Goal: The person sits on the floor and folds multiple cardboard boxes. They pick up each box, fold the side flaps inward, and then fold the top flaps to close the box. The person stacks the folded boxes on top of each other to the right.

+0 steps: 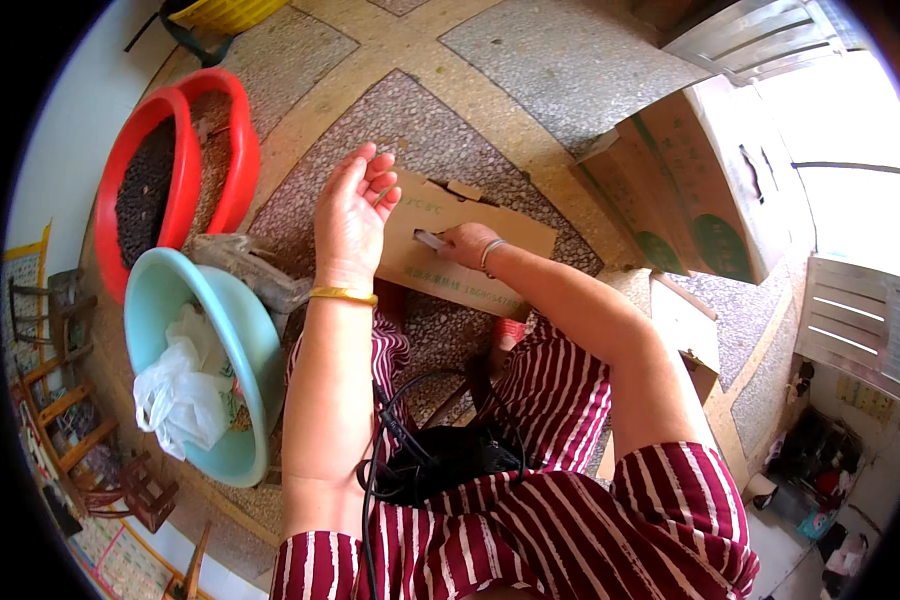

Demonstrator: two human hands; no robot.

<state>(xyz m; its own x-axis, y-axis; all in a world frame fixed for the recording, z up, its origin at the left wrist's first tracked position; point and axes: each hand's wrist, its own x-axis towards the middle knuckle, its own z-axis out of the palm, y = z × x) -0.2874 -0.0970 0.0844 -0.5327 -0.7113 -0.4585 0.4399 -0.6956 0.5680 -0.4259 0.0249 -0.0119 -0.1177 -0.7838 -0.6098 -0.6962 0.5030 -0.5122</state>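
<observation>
A flat piece of printed cardboard (465,214) lies before me above the speckled floor. My right hand (469,246) is closed around a utility knife (429,239), which looks to have a pale handle; its dark front end points left over the cardboard. My left hand (356,202) is raised at the cardboard's left end, palm up, fingers loosely curled and apart, with nothing in it. A gold-coloured bangle circles the left wrist, a thin silver-coloured one the right.
To the left stand two red basins (244,150), one with dark granular matter, and a light-blue basin (266,352) with white plastic bags (187,397). A wooden stool (251,270) is beside them. Large cardboard boxes (682,180) stand at right. Black cables (375,510) hang over my lap.
</observation>
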